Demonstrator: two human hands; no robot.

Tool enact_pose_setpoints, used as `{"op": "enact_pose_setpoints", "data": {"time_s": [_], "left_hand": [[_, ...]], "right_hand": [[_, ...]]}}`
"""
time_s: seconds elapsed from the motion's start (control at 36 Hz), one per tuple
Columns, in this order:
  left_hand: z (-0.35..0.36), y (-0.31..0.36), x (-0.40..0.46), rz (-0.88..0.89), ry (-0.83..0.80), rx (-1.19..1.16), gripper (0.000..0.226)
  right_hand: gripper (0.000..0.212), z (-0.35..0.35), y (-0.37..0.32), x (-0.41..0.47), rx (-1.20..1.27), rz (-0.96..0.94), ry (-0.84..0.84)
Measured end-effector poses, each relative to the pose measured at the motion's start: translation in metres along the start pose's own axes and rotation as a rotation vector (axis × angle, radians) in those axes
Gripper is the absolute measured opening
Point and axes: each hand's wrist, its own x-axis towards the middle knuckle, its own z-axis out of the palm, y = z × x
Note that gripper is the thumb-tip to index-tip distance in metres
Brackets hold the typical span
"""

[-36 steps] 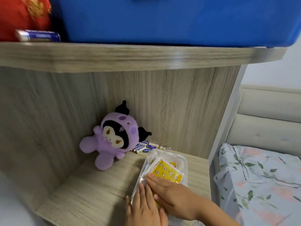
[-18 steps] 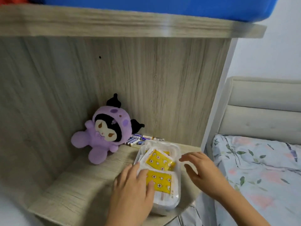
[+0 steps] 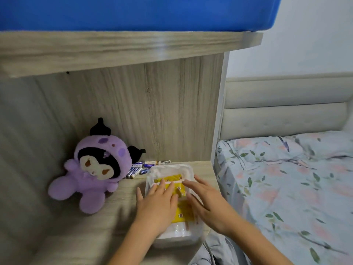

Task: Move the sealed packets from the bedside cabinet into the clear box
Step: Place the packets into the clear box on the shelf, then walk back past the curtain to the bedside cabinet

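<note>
We see a clear box [image 3: 172,199] resting on the wooden surface [image 3: 107,222] of the bedside cabinet, at its right front corner, its near end just over the front edge. Yellow sealed packets [image 3: 180,205] lie inside the box, flat, one beyond the other; how many there are we cannot tell.

Left hand [image 3: 158,205]: laid palm down on the left half of the box, fingers straight and slightly spread, fingertips touching the farther yellow packet, thumb out to the left over the surface. Grip is flat and pressing, not curled round anything.

Right hand [image 3: 208,203]: over the right half of the box, fingers straight and close together, pointing left toward the packets. Whether the fingertips touch the packets or hover just above them we cannot tell. Grip is spread, holding nothing.

To the left, a purple plush toy [image 3: 95,169] leans against the back corner of the cabinet. Several small batteries [image 3: 140,168] lie between the toy and the box, near the back panel. A blue container [image 3: 133,12] sits on the shelf above. A bed with floral sheets [image 3: 286,188] stands just beside the cabinet, on the right.
</note>
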Motion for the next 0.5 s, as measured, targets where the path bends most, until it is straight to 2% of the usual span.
{"op": "enact_pose_setpoints", "data": {"time_s": [0.19,0.28,0.33,0.36,0.44,0.5], "left_hand": [[-0.012,-0.005,-0.006,0.061,0.043,0.023,0.049],[-0.027,-0.002,-0.006,0.090,0.232,0.018,0.044],[-0.037,0.011,-0.009,0.184,0.377,-0.015,0.047],[-0.041,0.022,-0.011,0.261,0.390,-0.030,0.046],[-0.040,0.066,-0.019,0.538,0.271,0.020,0.038],[-0.031,0.099,-0.024,0.660,0.161,0.099,0.037]], "right_hand": [[0.042,0.000,0.003,-0.027,0.023,0.127,0.072],[0.039,-0.023,0.010,-0.045,-0.060,0.220,0.152],[0.036,-0.041,0.015,-0.062,-0.156,0.292,0.208],[0.034,-0.051,0.016,-0.072,-0.211,0.328,0.232],[0.032,-0.072,0.019,-0.113,-0.383,0.474,0.249],[0.032,-0.081,0.018,-0.149,-0.458,0.593,0.258]]}}
